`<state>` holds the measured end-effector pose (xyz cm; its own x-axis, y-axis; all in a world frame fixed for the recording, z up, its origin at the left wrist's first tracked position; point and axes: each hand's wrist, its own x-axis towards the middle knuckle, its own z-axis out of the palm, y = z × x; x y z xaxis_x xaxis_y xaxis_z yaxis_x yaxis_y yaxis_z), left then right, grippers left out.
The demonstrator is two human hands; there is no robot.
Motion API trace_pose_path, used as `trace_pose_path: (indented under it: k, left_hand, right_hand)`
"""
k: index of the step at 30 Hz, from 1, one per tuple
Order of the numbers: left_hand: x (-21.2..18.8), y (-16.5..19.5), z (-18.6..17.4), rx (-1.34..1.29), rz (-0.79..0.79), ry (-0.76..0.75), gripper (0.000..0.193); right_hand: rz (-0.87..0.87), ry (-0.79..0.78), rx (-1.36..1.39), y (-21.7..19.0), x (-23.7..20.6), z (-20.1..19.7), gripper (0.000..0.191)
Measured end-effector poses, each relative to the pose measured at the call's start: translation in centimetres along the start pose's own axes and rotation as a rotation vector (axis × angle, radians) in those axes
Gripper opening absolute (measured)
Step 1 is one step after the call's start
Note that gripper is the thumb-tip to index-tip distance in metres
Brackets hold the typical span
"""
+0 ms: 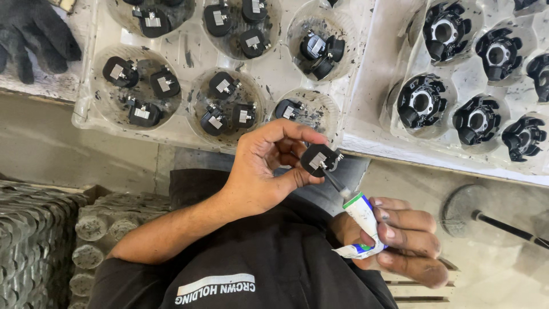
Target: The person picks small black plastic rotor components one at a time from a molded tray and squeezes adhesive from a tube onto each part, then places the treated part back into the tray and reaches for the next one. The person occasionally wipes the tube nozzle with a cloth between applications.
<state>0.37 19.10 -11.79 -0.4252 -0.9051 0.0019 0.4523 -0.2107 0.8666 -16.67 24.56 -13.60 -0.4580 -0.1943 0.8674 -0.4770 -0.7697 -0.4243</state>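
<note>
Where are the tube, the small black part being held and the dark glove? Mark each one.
tube (362, 214): head view, on its white body below the green band.
small black part (318, 158): head view, on its black face.
dark glove (34, 34): head view, top left, on its palm.

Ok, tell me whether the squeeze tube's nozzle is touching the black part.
Touching. The head view shows the dark nozzle of the tube in the right hand meeting the black part pinched in the left hand, with no gap.
</note>
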Motion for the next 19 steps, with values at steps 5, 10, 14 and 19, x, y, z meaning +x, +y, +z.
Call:
trace_pose_path:
  k: [5, 10, 14, 19]
  left_hand:
    - [-0.2, 0.0, -0.1, 0.003, -0.011, 0.003, 0.041]
    - [-0.1, -0.2, -0.1, -0.04, -0.022, -0.007, 0.04]
    - [-0.1, -0.3, -0.2, -0.043, -0.014, -0.005, 0.04]
    - [-0.3, -0.4, -0.2, -0.047, -0.019, 0.002, 0.041]
  right_hand:
    - [-0.076, -0.011, -0.01, 0.5, 0.4, 0.1, 0.049]
    - [-0.084, -0.049, -0.015, 0.5, 0.8, -0.2, 0.049]
    - [-0.131, 0.004, -0.051, 0.6, 0.7, -0.2, 0.05]
    - [-0.127, -0.043, -0.052, 0.6, 0.9, -0.2, 0.05]
